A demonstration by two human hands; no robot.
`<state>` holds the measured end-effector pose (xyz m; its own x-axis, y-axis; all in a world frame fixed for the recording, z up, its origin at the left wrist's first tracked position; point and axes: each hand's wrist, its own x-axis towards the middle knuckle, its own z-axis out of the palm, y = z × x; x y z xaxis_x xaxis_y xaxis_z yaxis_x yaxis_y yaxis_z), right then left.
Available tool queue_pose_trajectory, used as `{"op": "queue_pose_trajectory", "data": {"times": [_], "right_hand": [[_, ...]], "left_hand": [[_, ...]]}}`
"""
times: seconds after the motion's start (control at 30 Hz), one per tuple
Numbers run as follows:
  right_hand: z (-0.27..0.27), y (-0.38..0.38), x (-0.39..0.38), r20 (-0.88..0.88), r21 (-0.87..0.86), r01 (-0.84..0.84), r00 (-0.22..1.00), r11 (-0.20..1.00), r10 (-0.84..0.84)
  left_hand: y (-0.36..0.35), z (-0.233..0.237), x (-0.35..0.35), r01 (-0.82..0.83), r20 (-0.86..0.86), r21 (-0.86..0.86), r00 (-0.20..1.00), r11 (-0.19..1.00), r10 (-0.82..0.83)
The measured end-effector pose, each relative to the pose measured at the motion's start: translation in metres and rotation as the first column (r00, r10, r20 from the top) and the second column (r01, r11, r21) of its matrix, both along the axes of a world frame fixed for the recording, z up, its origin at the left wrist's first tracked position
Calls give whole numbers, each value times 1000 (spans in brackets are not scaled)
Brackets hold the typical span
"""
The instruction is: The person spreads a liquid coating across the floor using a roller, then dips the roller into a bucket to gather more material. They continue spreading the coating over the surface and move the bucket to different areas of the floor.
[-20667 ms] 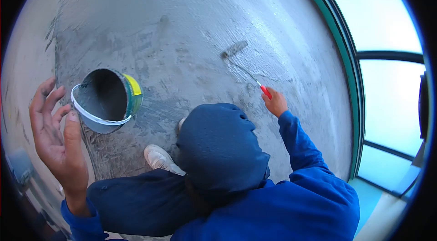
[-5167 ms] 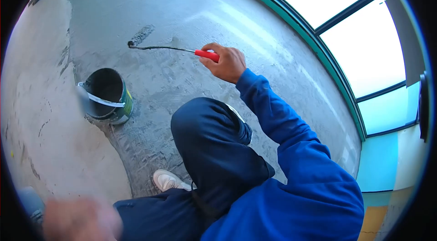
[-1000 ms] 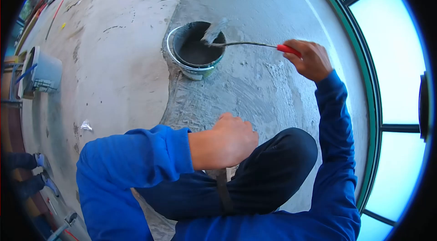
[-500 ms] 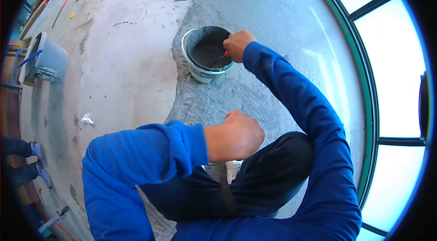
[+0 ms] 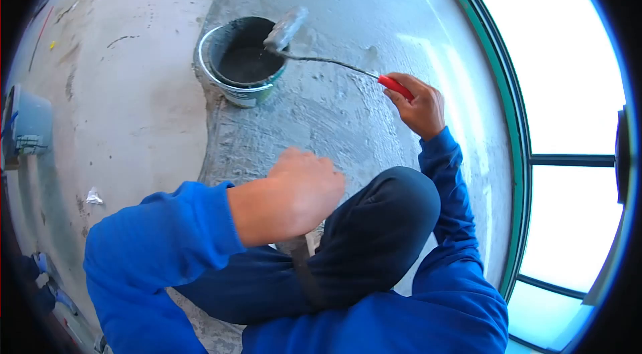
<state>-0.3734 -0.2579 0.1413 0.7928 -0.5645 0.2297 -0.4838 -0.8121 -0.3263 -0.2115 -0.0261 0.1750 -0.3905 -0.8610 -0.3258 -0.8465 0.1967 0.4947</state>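
Note:
My right hand [image 5: 421, 108] is closed round the red handle of a paint roller [image 5: 284, 30]. The roller's long bent rod reaches left, and its grey, wet-looking sleeve is up at the right rim of a bucket [image 5: 246, 94]. Dark grey liquid lies inside this bucket, whose white wire handle rests along its left side. My left hand [image 5: 304, 187] is curled in front of my bent knee [image 5: 394, 210], its back towards me. The fingers fold under, so whatever they may hold is hidden.
Wet grey coating [image 5: 314, 113] covers the floor round the bucket, with a paler floor [image 5: 147, 106] to its left. A second bucket [image 5: 32, 120] stands far left near crumpled litter [image 5: 94, 196]. Another person's shoes [image 5: 57, 287] show lower left. A green-framed window [image 5: 511, 153] runs along the right.
The roller has come up out of the bucket, and my right hand has drawn back to the right and nearer to me. My left hand stays curled. The view has shifted right.

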Motion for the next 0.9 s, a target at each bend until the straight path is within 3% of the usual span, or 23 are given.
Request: {"op": "queue_pose_trajectory", "data": {"times": [0.17,0.3,0.5,0.67,0.9], "right_hand": [[-71,-19,-64,74,17,253,964,967,-254],[-150,-22,-84,-65,-20,457,887,889,-457],[-233,0,-121,-135,19,531,841,847,-524],[-254,62,-200,-152,20,550,827,835,-541],[-238,142,-287,-280,157,623,772,766,-571]], "left_hand": [[3,-3,2,13,32,-59,999,998,-11],[-1,-7,0,22,80,-39,997,999,-18],[-2,-6,3,-1,102,8,995,1000,0],[0,-8,4,8,49,-88,999,996,-3],[2,-5,-1,65,76,-166,996,984,-53]]}}
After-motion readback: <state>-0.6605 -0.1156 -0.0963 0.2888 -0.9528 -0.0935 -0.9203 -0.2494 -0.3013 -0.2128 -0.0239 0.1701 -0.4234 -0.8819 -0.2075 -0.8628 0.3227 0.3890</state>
